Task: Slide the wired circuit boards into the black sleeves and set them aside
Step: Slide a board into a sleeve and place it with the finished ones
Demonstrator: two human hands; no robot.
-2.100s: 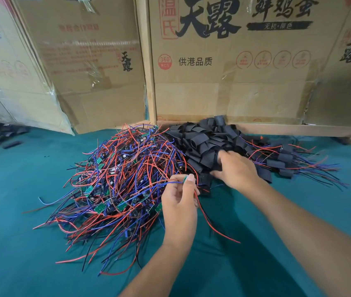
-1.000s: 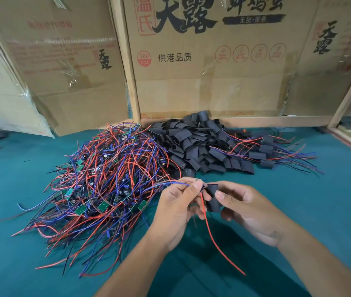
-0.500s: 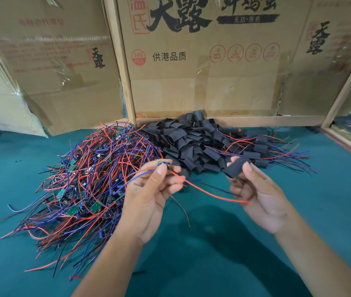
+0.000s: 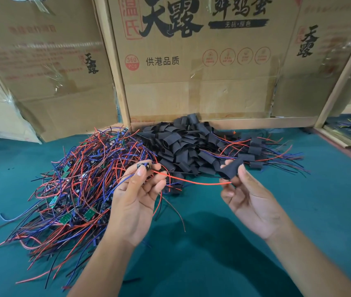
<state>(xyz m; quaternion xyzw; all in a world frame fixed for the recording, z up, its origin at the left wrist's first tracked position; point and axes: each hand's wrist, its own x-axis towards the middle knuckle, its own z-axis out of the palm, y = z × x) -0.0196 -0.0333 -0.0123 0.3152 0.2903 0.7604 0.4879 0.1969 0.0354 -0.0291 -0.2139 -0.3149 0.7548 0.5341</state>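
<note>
Closest in, the left hand (image 4: 137,200) pinches a small circuit board (image 4: 143,166) between thumb and fingertips, held up over the green table (image 4: 213,264). Its red wire (image 4: 194,181) and a black one run across to the right hand (image 4: 249,198), which pinches a black sleeve (image 4: 231,168) with the wire ends reaching right to its mouth.

What I'd worry about: the sleeve looks floppy, so the wire tips could buckle or miss the opening if the pinch squashes it flat, and the loose leads dangling below could snag.

Just behind on the left sits the big tangle of wired boards (image 4: 80,183), easy to hook a stray lead into. Behind that, the pile of empty sleeves (image 4: 183,142), with finished sleeved ones (image 4: 256,151) on its right. Cardboard boxes (image 4: 202,61) wall off the back.
</note>
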